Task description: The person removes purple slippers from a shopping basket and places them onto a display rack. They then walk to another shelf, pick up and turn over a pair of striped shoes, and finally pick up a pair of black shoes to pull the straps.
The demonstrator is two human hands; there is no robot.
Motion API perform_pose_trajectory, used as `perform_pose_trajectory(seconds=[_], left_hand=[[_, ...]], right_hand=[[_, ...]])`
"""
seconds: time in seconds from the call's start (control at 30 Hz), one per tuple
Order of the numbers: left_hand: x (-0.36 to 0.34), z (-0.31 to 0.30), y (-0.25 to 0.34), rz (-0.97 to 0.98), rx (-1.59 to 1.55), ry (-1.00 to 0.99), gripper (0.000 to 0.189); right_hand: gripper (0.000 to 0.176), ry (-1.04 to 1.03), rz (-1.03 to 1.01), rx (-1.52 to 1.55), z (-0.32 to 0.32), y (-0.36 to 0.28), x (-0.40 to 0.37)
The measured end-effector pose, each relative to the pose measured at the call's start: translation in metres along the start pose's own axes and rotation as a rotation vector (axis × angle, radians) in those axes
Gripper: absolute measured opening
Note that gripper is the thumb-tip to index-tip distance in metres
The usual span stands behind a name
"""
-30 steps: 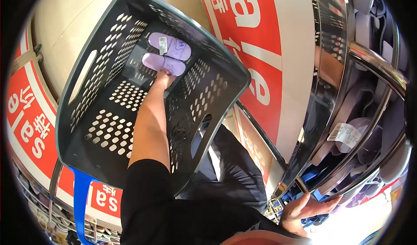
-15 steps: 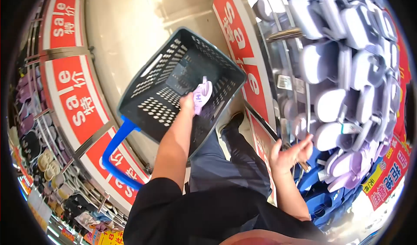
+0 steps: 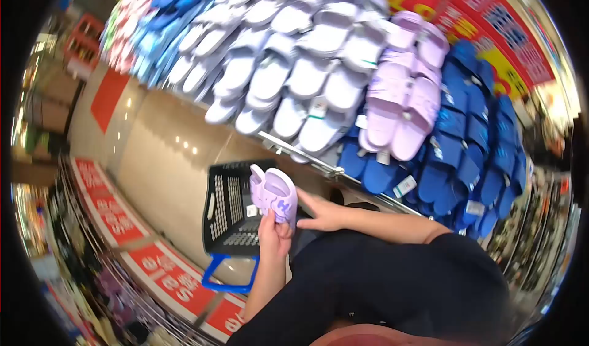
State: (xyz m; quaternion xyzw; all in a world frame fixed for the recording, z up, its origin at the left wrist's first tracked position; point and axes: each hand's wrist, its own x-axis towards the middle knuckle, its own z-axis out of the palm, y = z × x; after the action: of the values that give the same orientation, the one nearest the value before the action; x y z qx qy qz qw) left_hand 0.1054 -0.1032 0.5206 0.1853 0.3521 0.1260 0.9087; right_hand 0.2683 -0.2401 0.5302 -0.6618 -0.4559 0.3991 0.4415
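My left hand (image 3: 274,235) grips a pair of light purple slippers (image 3: 279,192) by the strap, above the dark shopping basket (image 3: 224,214). Dark letters show on the slipper's strap. Just right of the pair is my right hand (image 3: 316,212), its fingers spread and their tips at or near the slipper's edge; contact is not clear. The basket stands open side up, with its blue handle (image 3: 211,278) folded down towards me. Part of the basket's inside is hidden behind the slippers.
Ahead, a rack holds rows of white slippers (image 3: 267,73), purple slippers (image 3: 402,109) and blue slippers (image 3: 451,155) along a metal rail (image 3: 300,152). Red sale signs (image 3: 162,269) edge a shelf at the lower left. Tiled floor (image 3: 165,143) lies between them.
The view has turned towards the slipper rack. My left hand has lifted the purple slippers up out of the basket, and my right hand has come over beside them.
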Motion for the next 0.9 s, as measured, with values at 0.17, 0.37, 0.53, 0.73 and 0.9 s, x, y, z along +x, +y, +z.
perform_pose_trajectory(seconds=[0.17, 0.37, 0.53, 0.73, 0.9], left_hand=[[-0.02, 0.101, -0.004, -0.059, 0.226, -0.13, 0.022], [-0.026, 0.143, 0.01, 0.131, 1.202, -0.187, 0.016], [-0.002, 0.167, -0.008, 0.83, 1.653, -0.153, 0.086], [0.085, 0.273, -0.046, 0.343, 0.921, -0.672, 0.098], [0.152, 0.389, -0.056, 0.595, 1.165, -0.75, 0.1]], right_hand=[[0.09, 0.143, 0.102, 0.372, -0.049, -0.037, -0.023], [0.081, 0.342, 0.01, 0.614, -0.096, -0.055, -0.062], [0.078, 0.553, -0.176, 0.67, -0.138, -0.056, -0.08], [0.071, 0.832, -0.218, 0.774, -0.232, -0.062, -0.105], [0.04, 0.953, -0.25, 1.008, -0.352, -0.068, -0.111]])
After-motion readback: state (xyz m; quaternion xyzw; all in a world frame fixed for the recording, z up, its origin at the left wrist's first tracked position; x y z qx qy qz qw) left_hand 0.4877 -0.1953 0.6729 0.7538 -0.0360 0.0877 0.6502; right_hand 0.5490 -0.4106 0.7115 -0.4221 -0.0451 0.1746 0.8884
